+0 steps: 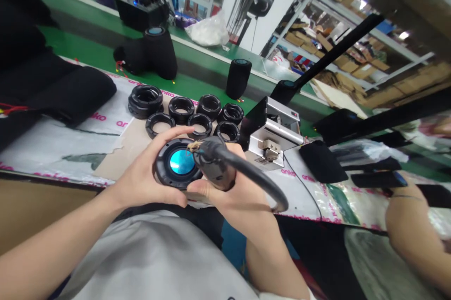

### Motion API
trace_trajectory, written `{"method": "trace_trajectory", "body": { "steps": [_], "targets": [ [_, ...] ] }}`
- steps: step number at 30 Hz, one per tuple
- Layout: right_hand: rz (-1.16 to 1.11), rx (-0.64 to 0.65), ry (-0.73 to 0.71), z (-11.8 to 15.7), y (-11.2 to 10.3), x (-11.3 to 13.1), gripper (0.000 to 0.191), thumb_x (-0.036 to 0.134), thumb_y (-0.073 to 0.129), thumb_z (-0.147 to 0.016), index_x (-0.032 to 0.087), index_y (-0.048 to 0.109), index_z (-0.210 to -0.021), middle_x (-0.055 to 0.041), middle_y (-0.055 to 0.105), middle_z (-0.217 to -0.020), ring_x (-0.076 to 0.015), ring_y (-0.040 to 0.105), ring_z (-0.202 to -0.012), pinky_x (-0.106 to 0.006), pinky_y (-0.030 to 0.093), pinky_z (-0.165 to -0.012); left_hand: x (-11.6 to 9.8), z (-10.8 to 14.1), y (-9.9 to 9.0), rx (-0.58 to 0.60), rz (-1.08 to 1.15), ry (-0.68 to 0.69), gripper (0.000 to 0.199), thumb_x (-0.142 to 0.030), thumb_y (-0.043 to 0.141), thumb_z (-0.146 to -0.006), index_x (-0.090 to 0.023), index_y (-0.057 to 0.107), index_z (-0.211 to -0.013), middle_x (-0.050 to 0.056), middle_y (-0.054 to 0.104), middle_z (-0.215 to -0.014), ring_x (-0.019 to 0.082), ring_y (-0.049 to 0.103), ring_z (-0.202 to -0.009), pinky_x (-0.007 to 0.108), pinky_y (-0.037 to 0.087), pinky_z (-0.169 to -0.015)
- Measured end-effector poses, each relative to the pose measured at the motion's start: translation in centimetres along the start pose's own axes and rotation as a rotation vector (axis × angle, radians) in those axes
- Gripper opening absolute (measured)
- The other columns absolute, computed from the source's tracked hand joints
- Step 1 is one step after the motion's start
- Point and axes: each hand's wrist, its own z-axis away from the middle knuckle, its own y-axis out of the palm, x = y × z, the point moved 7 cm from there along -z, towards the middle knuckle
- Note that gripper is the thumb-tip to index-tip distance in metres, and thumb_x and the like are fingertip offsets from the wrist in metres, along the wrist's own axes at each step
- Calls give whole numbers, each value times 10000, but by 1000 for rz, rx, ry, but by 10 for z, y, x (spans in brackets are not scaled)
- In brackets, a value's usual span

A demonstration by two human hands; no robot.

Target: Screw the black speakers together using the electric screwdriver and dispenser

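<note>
My left hand curls around the side of a round black speaker part with a shiny blue disc in its middle, thumb and fingers pressed to its rim. The part stands at the near edge of the table, below the rows of rings. In my right hand is a black electric screwdriver, held upright over the right side of the speaker part. A thick dark cable loops from its top toward the right. Its tip and most of my right fingers are hidden behind its body.
Several black rings sit on cardboard just beyond my hands. A metal screw feeder-like machine stands to their right. Black fabric-covered cylinders stand on the green bench. At the right, another person's arm reaches toward a dark cylinder.
</note>
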Motion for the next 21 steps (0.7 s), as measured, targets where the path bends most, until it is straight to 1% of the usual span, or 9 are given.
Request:
{"method": "trace_trajectory", "body": {
  "steps": [3, 5, 7, 9, 10, 12, 15, 18, 21],
  "targets": [
    [-81, -33, 34, -2, -8, -5, 645, 364, 1049, -711, 332, 730, -1271, -7, 798, -1181, -212, 765, -950, -334, 633, -802, 2, 0, 0, -13, -37, -28, 880, -472, 1017, -661, -282, 650, -1439, 111, 725, -1483, 383, 732, -1341, 452, 651, -1097],
    [-253, -139, -41, -1, -31, -1, 580, 319, 1049, -715, 314, 735, -1203, -14, 797, -1218, -157, 738, -773, -298, 618, -694, 4, 2, 0, -3, -51, -69, 829, -430, 986, -681, -282, 644, -1422, 97, 744, -1446, 358, 774, -1263, 417, 677, -1036],
    [-470, -362, -238, 7, -74, 7, 473, 407, 1007, -785, 312, 714, -1144, -3, 797, -1169, -110, 663, -606, -282, 598, -596, 5, 5, 0, -1, -72, -104, 814, -411, 958, -682, -280, 634, -1417, 91, 751, -1427, 352, 788, -1222, 413, 686, -1012],
    [-626, -639, -459, 26, -124, 12, 359, 552, 887, -903, 328, 681, -1093, 39, 777, -1002, -107, 646, -590, -313, 644, -641, 4, 8, -2, -42, -142, -118, 772, -416, 918, -695, -291, 637, -1402, 72, 765, -1394, 354, 789, -1212, 429, 690, -1010],
    [-662, -750, -536, 35, -145, 12, 326, 596, 814, -956, 325, 666, -1061, 58, 740, -876, -111, 635, -585, -321, 655, -652, 3, 9, -4, -75, -193, -125, 748, -430, 899, -700, -303, 641, -1391, 53, 773, -1374, 359, 784, -1220, 449, 688, -1024],
    [-676, -886, -595, 47, -173, 9, 339, 621, 722, -1007, 295, 632, -986, 84, 610, -645, -112, 553, -492, -264, 588, -531, 4, 7, -1, -112, -284, -140, 712, -504, 842, -718, -332, 637, -1378, -2, 776, -1343, 370, 762, -1268, 518, 662, -1085],
    [-623, -920, -575, 37, -188, 5, 443, 657, 770, -938, 262, 573, -905, 95, 509, -520, -106, 405, -363, -209, 350, -343, 7, -9, 25, -61, -319, -146, 699, -614, 737, -762, -358, 597, -1398, -89, 729, -1366, 367, 713, -1346, 607, 590, -1151],
    [-533, -926, -581, 11, -190, 0, 522, 747, 759, -906, 264, 561, -896, 89, 501, -522, -111, 437, -356, -237, 340, -350, 3, -30, 64, -9, -289, -81, 693, -637, 732, -763, -353, 614, -1384, -104, 719, -1356, 335, 735, -1300, 569, 636, -1088],
    [-486, -858, -505, -17, -188, -8, 698, 962, 660, -814, 278, 525, -848, 75, 491, -519, -123, 447, -360, -275, 320, -354, -3, -45, 95, 42, -273, -74, 752, -589, 829, -696, -305, 657, -1371, -4, 756, -1320, 339, 761, -1211, 473, 692, -950]
  ]
}}
